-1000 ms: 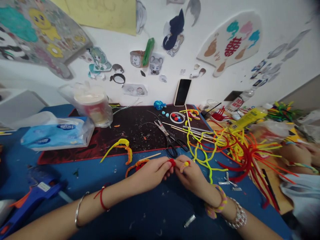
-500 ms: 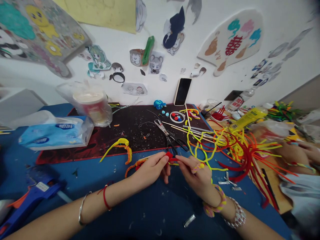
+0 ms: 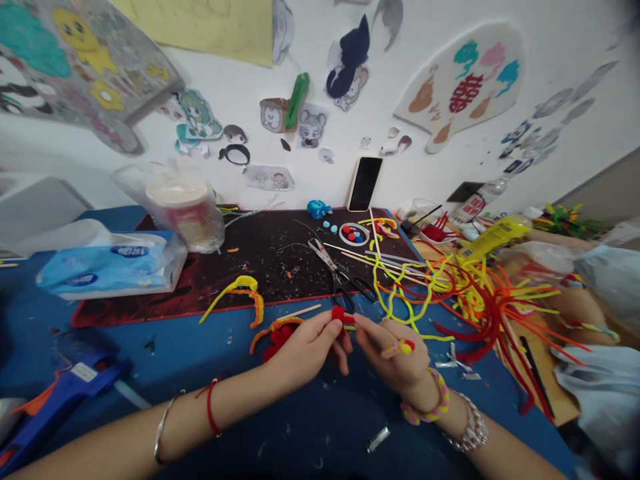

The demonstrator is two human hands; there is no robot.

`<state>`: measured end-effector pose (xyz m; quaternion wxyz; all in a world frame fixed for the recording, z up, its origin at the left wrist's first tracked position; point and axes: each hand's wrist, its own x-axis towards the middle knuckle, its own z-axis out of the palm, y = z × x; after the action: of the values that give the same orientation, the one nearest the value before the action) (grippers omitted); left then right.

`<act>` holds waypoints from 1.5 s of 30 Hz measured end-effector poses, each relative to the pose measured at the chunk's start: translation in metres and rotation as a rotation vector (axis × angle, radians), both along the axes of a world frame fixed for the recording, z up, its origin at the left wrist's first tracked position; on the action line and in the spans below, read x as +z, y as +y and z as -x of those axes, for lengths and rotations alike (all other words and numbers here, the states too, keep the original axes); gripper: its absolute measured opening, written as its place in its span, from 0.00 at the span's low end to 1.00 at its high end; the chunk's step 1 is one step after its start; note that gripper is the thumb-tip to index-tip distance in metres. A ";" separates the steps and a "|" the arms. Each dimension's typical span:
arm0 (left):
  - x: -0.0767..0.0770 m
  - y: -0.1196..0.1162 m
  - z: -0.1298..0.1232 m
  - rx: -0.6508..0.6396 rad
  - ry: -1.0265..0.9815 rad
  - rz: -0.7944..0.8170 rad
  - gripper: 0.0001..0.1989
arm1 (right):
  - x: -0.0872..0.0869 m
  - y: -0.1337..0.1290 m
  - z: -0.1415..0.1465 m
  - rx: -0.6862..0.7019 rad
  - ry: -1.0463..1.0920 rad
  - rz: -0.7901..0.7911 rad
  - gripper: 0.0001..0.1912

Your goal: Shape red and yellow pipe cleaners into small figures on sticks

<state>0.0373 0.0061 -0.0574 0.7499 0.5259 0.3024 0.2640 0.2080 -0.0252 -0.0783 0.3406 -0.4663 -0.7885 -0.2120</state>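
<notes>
A small red coil of pipe cleaner point(image 3: 340, 313) is pinched between the fingertips of both hands. My left hand point(image 3: 307, 343) closes its thumb and forefinger on the coil's left side. From the right, my right hand point(image 3: 395, 350) grips the coil's other end, a braided yellow and pink ring with a red tip on one finger. Behind my left wrist lie a red fuzzy piece point(image 3: 276, 343) and an orange pipe cleaner point(image 3: 275, 327), both partly covered. Just beyond my fingers, scissors point(image 3: 337, 273) rest with their blades apart.
Loose pipe cleaners point(image 3: 485, 307) spread over the right side. A blue glue gun point(image 3: 83, 380) lies at left, near a tissue pack point(image 3: 110, 263) and a bagged cup point(image 3: 180, 213). A phone point(image 3: 365, 185) leans on the wall. Another person's arm point(image 3: 575, 307) reaches in at far right.
My hands have shifted slightly, and the red coil shows more upright between them. More of the red fuzzy piece shows behind my left wrist. The other person's arm has moved.
</notes>
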 end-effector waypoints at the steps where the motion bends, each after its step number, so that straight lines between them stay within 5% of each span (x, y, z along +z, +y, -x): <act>1: 0.001 0.000 0.000 0.005 -0.009 0.018 0.10 | 0.000 0.000 0.001 0.002 0.015 0.006 0.07; 7: 0.006 -0.001 -0.001 0.006 -0.026 0.075 0.04 | -0.001 0.000 0.001 0.026 0.045 0.025 0.08; 16: -0.006 0.002 -0.001 0.031 0.030 -0.080 0.07 | -0.002 0.000 0.000 0.054 -0.135 0.049 0.09; 22: -0.005 0.004 0.001 0.088 -0.038 0.082 0.13 | -0.012 0.005 -0.005 0.051 -0.020 0.159 0.14; 36: -0.006 0.002 0.004 0.062 0.268 -0.334 0.16 | -0.002 0.004 0.006 0.122 0.185 0.131 0.08; 40: -0.003 0.001 0.007 0.086 0.331 -0.469 0.19 | 0.000 0.001 0.010 0.063 0.248 0.299 0.05; 45: 0.000 0.001 0.008 0.152 0.410 -0.594 0.18 | 0.003 -0.002 0.012 0.253 0.321 0.486 0.07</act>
<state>0.0296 0.0069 -0.0574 0.4667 0.7385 0.3947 0.2845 0.1958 -0.0268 -0.0756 0.3627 -0.4596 -0.8041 0.1030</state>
